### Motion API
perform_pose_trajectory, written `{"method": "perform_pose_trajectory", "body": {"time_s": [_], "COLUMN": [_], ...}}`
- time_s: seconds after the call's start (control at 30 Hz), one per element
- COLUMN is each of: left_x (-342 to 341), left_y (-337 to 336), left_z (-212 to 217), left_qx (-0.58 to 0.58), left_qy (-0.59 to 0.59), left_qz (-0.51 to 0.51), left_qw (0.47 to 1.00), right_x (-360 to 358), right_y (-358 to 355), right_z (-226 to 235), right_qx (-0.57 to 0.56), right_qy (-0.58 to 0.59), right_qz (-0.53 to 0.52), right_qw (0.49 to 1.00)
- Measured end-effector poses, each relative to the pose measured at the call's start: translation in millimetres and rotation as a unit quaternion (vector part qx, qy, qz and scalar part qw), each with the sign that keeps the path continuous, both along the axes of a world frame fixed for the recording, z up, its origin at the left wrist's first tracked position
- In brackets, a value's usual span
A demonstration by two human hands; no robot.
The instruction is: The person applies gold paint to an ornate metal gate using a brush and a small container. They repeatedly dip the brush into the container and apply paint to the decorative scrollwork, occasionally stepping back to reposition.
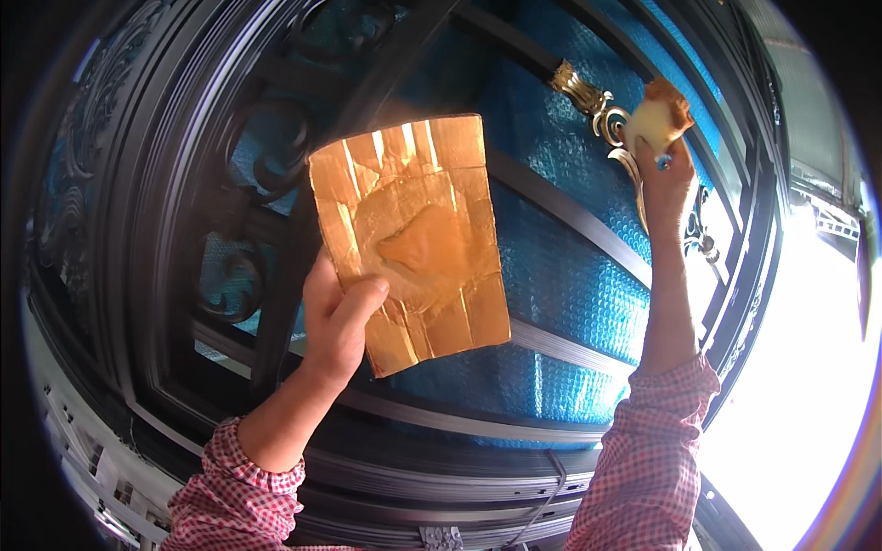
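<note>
My left hand [337,323] grips a flat, creased gold card [464,308] by its lower left edge, thumb on top. A patch of wet-looking gold-orange paint [424,246] spreads over the middle of the card. Up on the right, my right hand [668,179] is closed round a pale yellow sponge [656,121] with an orange-brown stained end. The sponge is right beside a gold scroll ornament [606,119] on a dark metal gate; whether it touches the scroll cannot be made out. Part of the ornament is hidden behind my right hand.
Dark metal bars [560,202] cross in front of blue bubble-textured sheeting [560,285]. Darker scrollwork [243,188] fills the left panel. Stacked dark rails [441,473] run along the bottom, and bright light [790,395] washes out the right side.
</note>
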State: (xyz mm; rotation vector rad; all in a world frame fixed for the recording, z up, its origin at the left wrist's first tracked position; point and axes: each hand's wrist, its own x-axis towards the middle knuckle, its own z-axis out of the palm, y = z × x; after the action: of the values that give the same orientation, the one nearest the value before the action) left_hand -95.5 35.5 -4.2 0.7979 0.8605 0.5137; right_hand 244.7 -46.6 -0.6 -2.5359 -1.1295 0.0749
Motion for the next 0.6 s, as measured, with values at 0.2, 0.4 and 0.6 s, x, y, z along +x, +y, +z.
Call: {"method": "perform_pose_trajectory", "body": {"time_s": [0.2, 0.4, 0.6], "left_x": [2, -1, 0], "left_y": [-3, -1, -2], "left_z": [-2, -2, -1], "left_qx": [0.003, -0.011, -0.007], "left_qy": [-0.012, -0.011, -0.004], "left_qz": [0.017, 0.002, 0.001], "left_qw": [1.0, 1.0, 1.0], "right_x": [10, -1, 8], "right_y": [-17, -15, -23], "right_z": [5, -1, -5], "right_qx": [-0.062, -0.059, 0.027], "right_qy": [-0.101, -0.093, -0.107], "right_qz": [0.014, 0.069, 0.092], "right_qw": [0.993, 0.991, 0.99]}}
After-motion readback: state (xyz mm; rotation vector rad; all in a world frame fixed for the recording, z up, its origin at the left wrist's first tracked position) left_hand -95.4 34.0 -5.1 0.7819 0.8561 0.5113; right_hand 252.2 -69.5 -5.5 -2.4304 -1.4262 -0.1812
